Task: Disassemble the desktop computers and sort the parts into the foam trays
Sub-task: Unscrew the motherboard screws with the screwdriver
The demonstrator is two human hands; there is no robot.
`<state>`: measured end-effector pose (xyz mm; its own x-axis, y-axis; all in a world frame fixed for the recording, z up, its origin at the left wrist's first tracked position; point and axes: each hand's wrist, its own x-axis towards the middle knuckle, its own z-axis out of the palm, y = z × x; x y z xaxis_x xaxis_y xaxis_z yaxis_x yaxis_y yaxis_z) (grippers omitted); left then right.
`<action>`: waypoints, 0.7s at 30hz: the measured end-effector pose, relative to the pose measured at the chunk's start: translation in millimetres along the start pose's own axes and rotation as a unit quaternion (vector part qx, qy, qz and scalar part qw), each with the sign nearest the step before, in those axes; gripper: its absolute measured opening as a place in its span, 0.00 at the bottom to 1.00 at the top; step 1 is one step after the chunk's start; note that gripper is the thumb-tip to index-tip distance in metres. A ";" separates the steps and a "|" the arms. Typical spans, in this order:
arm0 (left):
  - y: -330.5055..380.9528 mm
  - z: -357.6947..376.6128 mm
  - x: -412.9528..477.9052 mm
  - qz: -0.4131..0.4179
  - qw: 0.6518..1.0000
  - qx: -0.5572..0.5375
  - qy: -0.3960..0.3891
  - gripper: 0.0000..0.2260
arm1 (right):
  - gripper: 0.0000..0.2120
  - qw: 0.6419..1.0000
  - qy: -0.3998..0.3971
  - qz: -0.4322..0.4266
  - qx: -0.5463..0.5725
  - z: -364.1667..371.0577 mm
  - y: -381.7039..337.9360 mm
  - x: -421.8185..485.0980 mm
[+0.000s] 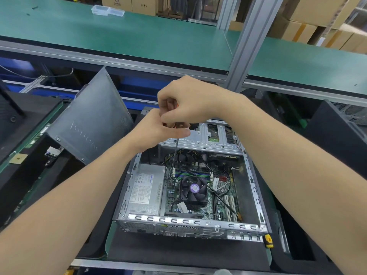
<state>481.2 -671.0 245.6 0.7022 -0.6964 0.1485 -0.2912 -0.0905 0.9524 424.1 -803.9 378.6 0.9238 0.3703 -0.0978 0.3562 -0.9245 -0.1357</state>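
Both forearms fill the bottom of my feed, converging on one tool above the open desktop computer (256,195). I see the right hand (184,102) uppermost, fingers clenched round the top of the screwdriver (175,155). The left hand (156,130) sits just beneath it, touching it, with thumb and fingers pinching the lower handle where a bit of orange and black shows.

What matters for the next move is the shaft's line. It runs from the hands almost straight down into the case, leaning slightly left as I see it. Its tip comes down at the seam between the power supply (145,187) and the motherboard (200,209), beside the left end of the memory slots. I cannot tell from here whether the tip is seated in a screw head; that spot is too small and cluttered with cables.

The computer lies flat on its side directly below the hands, with its cover off. The cooler fan (194,188) is to the right of the tip and the drive cage (200,139) is behind the shaft. A grey side panel (91,120) leans up on the left.

My judgement: the right hand would do the turning and the left would steady the axis, so any tilt risks slipping onto the board.
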 end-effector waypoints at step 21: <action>1.1 4.0 -3.3 -0.009 0.999 -0.034 -0.008 0.24 | 0.10 0.991 -0.071 0.029 -0.109 -7.4 -5.9 -2.4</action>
<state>476.0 -671.6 245.2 0.6962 -0.7063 0.1284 -0.2347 -0.0549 0.9705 420.8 -800.0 386.9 0.9196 0.3113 -0.2399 0.3400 -0.9362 0.0886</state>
